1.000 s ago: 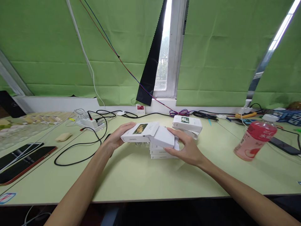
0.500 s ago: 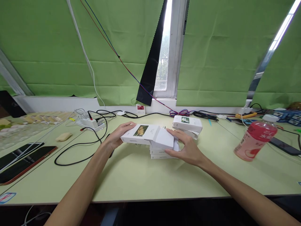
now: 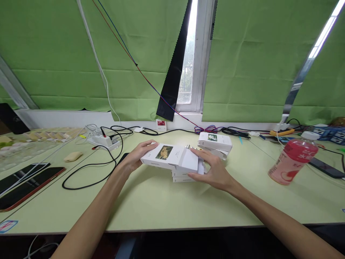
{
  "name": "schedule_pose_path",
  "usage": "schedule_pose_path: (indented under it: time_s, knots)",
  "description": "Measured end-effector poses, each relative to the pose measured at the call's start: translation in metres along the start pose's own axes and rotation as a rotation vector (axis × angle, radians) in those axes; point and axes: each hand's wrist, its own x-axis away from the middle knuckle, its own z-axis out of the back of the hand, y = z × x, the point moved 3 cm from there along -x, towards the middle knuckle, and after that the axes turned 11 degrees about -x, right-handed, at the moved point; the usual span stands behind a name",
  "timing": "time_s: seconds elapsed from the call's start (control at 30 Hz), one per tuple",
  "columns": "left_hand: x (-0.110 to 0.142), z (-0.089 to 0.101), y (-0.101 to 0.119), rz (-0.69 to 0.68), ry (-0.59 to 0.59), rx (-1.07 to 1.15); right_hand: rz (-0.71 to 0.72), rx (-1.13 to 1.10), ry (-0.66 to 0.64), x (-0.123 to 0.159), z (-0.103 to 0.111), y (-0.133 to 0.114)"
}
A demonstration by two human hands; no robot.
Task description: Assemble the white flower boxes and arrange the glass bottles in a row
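My left hand [image 3: 138,155] grips the left end of a flat white cardboard box [image 3: 176,155] with a yellow flower picture on top. From the box's right end sticks out a plain white inner box [image 3: 189,160], partly inside the sleeve. My right hand [image 3: 211,169] is closed on that plain part, thumb at the near side and fingers at the far side. Underneath, stacked white boxes [image 3: 183,178] lie on the table, partly hidden. Behind my right hand, another white box [image 3: 215,140] with a green and white picture rests tilted on more boxes.
On the right stands a pink drink bottle [image 3: 293,158], with a dark phone [image 3: 326,167] behind it. Two phones [image 3: 31,189] lie at the left. A power strip [image 3: 104,141] and looping black cables are at the back left. The table's front edge [image 3: 183,228] runs below my arms.
The plain inner box has slid further into the printed box, and the gap between them has narrowed. My left hand has shifted slightly right; my right hand has barely moved.
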Motion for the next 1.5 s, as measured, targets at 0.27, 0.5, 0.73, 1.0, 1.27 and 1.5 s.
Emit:
schedule_pose_path:
  time_s: [0.27, 0.5, 0.73, 1.0, 1.27, 1.5]
  knots:
    - [0.0015, -0.0018, 0.0023, -0.012, 0.005, -0.01, -0.025, -0.066, 0.054, 0.0003, -0.0024, 0.0069]
    - [0.0025, -0.0043, 0.0021, -0.033, -0.004, -0.013, -0.028, -0.091, 0.076, 0.0012, -0.0032, 0.0067]
    - [0.0026, -0.0038, 0.0017, -0.034, -0.006, -0.023, -0.037, -0.14, 0.073, 0.0003, -0.0042, 0.0069]
    - [0.0027, -0.0035, 0.002, -0.044, -0.015, -0.044, -0.105, -0.182, 0.069, 0.0013, -0.0043, 0.0064]
    - [0.0029, -0.004, 0.002, -0.077, -0.024, -0.062, -0.113, -0.241, 0.081, 0.0004, -0.0063, 0.006]
    - [0.0044, -0.0096, 0.0042, -0.103, -0.016, -0.088, -0.069, -0.235, 0.091, -0.0001, -0.0058, 0.0056]
